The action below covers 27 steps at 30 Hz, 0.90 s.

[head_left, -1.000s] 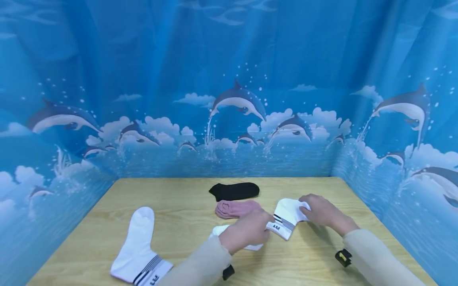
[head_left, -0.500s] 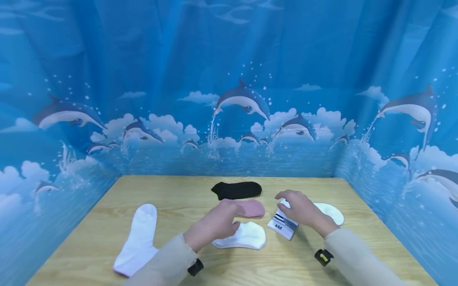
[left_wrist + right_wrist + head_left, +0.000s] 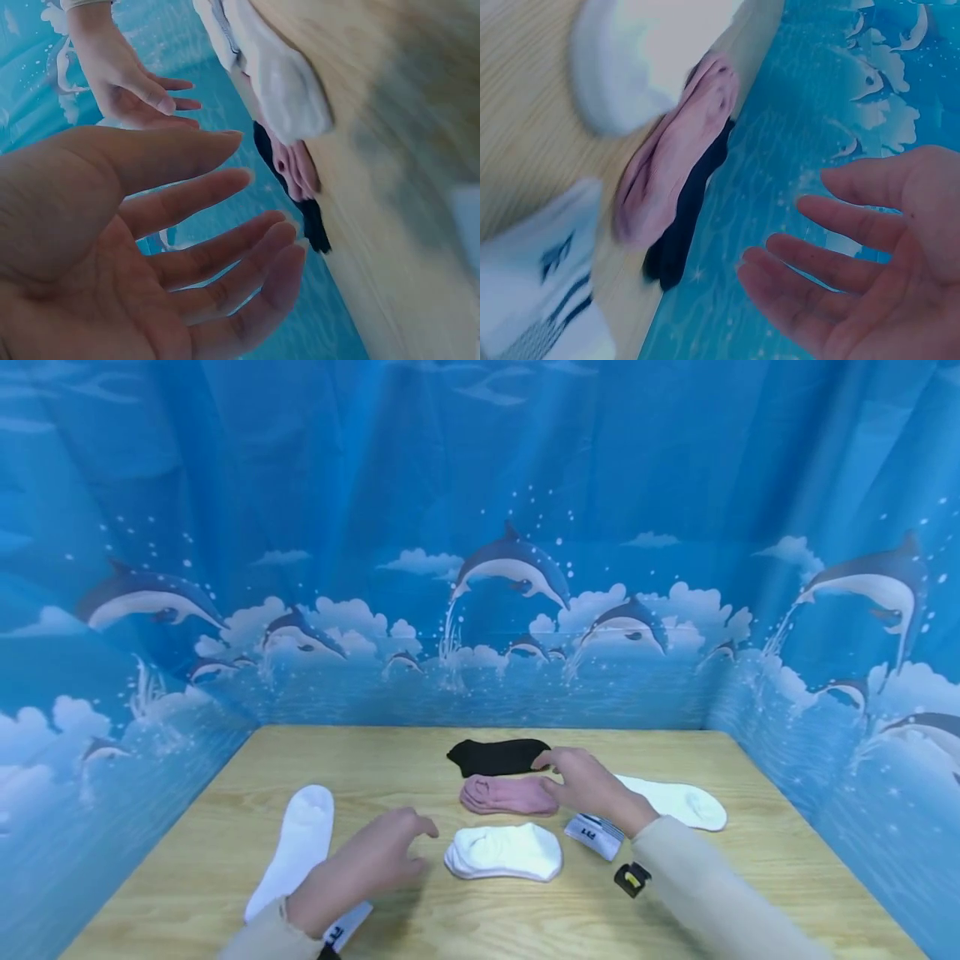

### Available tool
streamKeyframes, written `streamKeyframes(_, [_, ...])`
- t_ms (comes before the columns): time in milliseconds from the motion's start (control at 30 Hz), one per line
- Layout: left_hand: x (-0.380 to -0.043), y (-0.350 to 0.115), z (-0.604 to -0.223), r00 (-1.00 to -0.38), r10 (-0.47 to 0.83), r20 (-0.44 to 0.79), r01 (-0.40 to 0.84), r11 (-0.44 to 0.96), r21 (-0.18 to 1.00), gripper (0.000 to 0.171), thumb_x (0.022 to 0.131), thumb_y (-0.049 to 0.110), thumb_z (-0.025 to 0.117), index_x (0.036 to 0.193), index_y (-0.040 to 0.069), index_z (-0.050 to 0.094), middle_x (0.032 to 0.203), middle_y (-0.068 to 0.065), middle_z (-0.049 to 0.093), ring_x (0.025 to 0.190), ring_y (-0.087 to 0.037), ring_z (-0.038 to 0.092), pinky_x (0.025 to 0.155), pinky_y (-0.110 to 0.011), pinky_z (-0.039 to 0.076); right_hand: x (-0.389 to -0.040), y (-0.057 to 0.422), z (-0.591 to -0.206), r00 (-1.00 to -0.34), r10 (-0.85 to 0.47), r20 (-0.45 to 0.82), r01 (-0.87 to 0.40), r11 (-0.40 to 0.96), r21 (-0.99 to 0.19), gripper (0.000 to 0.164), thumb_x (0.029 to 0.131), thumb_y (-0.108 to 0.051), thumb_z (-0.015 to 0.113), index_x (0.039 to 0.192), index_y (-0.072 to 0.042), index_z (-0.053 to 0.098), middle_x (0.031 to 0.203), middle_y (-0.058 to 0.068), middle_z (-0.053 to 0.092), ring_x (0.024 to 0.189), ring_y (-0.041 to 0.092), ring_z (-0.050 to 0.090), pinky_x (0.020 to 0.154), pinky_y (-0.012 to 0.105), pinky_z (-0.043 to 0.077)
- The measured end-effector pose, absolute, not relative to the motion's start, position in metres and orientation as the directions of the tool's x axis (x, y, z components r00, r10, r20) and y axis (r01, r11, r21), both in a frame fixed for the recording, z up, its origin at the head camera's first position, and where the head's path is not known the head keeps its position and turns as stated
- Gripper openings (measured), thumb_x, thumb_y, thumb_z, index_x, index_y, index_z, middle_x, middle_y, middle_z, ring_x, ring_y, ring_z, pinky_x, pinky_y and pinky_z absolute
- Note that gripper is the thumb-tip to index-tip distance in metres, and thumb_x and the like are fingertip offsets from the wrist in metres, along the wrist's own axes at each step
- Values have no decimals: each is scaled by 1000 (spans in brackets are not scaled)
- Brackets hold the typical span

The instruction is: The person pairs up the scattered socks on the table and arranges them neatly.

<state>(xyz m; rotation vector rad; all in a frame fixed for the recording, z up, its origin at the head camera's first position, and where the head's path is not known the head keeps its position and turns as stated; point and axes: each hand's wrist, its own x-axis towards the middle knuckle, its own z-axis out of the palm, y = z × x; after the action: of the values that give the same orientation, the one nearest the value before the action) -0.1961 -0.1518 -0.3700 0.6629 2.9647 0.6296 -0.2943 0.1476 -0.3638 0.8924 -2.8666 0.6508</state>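
Note:
In the head view my left hand [image 3: 371, 860] hovers with spread, empty fingers between the left white sock [image 3: 296, 843] and a folded white sock pair [image 3: 504, 852]. My right hand [image 3: 588, 787], also empty with loosely bent fingers, is over the right side near a folded pink sock pair [image 3: 510, 795] and a black sock pair [image 3: 497, 757]. Beneath that hand and forearm lies a white striped sock [image 3: 675, 800], its middle hidden. Both wrist views show relaxed fingers holding nothing. The left sock's striped cuff is partly covered by my left arm.
The wooden table [image 3: 405, 752] carries all the socks. A blue curtain [image 3: 480, 685] printed with dolphins stands around its back and sides. A small black device [image 3: 632, 878] is strapped at my right wrist.
My right hand has let go of the striped sock, now flat with its toe to the right, and moved left. My left hand has drawn back leftward, uncovering the folded white pair.

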Motion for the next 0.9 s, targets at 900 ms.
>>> streamKeyframes(900, [-155, -230, -420, -950, 312, -3, 290, 888, 356, 26, 77, 21, 88, 95, 19, 69, 87, 7, 58, 76, -6, 51, 65, -27, 45, -307, 65, -363, -745, -652, 140, -636, 631, -445, 27, 97, -10, 55, 115, -3, 74, 110, 15, 77, 101, 27, 74, 96, 47, 57])
